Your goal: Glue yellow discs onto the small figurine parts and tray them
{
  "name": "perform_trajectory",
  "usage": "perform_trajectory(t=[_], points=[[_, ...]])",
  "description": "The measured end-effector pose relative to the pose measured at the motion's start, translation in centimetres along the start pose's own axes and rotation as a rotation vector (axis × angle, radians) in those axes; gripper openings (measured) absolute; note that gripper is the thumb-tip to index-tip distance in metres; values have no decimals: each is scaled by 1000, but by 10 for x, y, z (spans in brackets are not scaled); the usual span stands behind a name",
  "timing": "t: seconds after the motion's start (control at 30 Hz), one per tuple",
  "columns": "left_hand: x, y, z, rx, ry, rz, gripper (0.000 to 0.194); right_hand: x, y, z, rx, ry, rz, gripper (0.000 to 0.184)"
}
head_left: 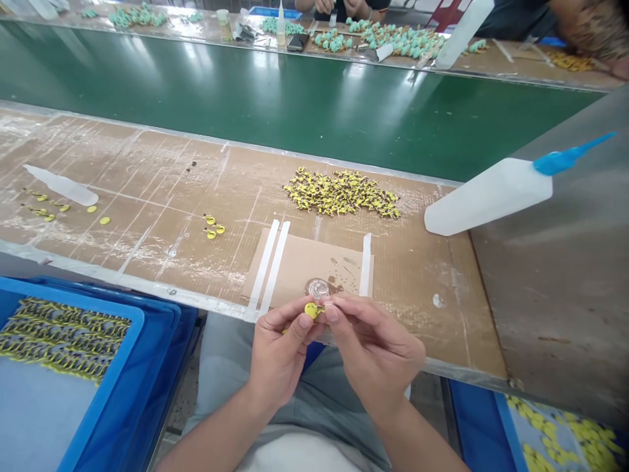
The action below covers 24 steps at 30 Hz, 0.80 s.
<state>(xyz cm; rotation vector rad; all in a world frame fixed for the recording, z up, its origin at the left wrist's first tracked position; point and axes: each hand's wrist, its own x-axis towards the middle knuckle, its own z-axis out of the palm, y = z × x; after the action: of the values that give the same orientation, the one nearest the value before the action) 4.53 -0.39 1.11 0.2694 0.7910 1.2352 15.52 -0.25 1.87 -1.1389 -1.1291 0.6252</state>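
Pinching a small yellow piece with the fingertips of left hand and right hand at the near edge of the desk — near the taped cardboard, with a yellow-and-black heap toward the far edge.

Over the near edge of the brown tabletop, the small round piece is bright yellow with a blackish marking, and toward the far edge the heap of little pieces is mottled yellow and near-black. By the far right corner, the squeeze bottle is milky white with a vivid blue nozzle, while white tape strips stripe the tan cardboard sheet at the near edge, itself spotted darker brown. The belt beyond the far edge is deep green, streaked with pale glare.
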Motion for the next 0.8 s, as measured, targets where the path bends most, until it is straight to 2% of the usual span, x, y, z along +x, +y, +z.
perform_trajectory(t=[0.53, 0.8], points=[[-1, -1, 0, 16, 12, 19, 17, -1, 0, -3, -12, -48, -64, 32], [-1, -3, -2, 40, 26, 16, 17, 1, 1, -6, -24, -72, -68, 28]])
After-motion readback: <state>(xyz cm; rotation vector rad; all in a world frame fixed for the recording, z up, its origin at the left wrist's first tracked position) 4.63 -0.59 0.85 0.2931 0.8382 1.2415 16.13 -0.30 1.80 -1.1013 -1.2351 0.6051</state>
